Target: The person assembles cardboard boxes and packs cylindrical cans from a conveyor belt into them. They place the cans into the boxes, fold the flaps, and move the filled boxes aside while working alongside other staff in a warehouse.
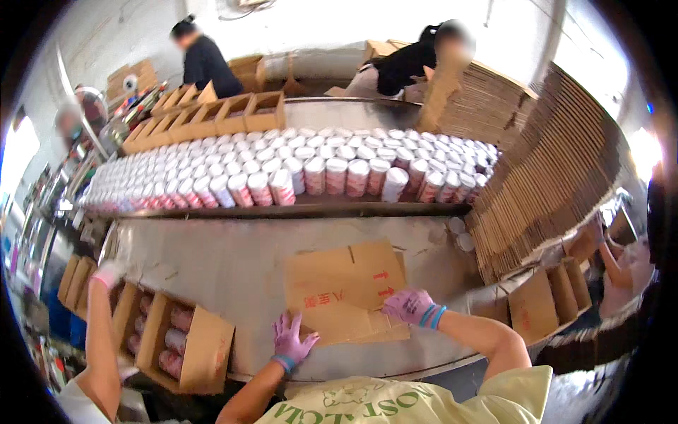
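A flattened cardboard carton [339, 291] with red print lies on the metal worktable [212, 265] in front of me. My left hand [293, 339], in a purple glove with a blue cuff, rests with fingers spread at the carton's lower left corner. My right hand [410, 307], gloved the same way, has its fingers bent over the carton's right edge by a flap. Whether they pinch the flap is hard to see. Beyond the worktable stand many rows of cans with white tops [336, 175].
Left, open cartons [206, 344] hold cans beside a co-worker's gloved hand [108, 273]. A tall stack of flat cardboard [545, 180] rises at right, near white lids [465, 242] and an open carton [535, 312]. Two people [209, 63] work behind the cans; another person is far right.
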Demonstrator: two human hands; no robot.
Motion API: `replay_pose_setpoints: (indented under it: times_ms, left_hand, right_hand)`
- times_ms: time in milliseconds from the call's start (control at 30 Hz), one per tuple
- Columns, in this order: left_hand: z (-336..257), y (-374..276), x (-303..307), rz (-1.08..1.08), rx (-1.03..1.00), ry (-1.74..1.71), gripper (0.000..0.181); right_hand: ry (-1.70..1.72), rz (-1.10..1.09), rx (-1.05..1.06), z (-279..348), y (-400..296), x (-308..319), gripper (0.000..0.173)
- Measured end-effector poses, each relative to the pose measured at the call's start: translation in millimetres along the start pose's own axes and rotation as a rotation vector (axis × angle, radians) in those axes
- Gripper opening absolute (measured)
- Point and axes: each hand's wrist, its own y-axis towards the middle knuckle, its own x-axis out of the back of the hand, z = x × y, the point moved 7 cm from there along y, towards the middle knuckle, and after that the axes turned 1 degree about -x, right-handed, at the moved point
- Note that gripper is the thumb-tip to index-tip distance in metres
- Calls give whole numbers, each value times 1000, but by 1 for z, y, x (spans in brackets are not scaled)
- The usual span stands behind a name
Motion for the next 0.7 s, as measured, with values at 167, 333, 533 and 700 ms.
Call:
replay_pose_setpoints:
  times_ms: [167, 333, 533, 700]
  left_hand:
    - [-82, 1, 148, -109, -306, -656, 64]
    - [-105, 60, 192, -98, -220, -865, 64]
    - [-94, 115, 143, -256, -169, -612, 85]
    - [-78, 118, 128, -118, -190, -1028, 31]
  right_hand:
    - [272, -400, -220, 15, 3, 167, 22]
    - [869, -509, 86, 57, -4, 218, 62]
    - [62, -256, 276, 91, 4, 143, 84]
    - [912, -658, 138, 45, 9, 147, 83]
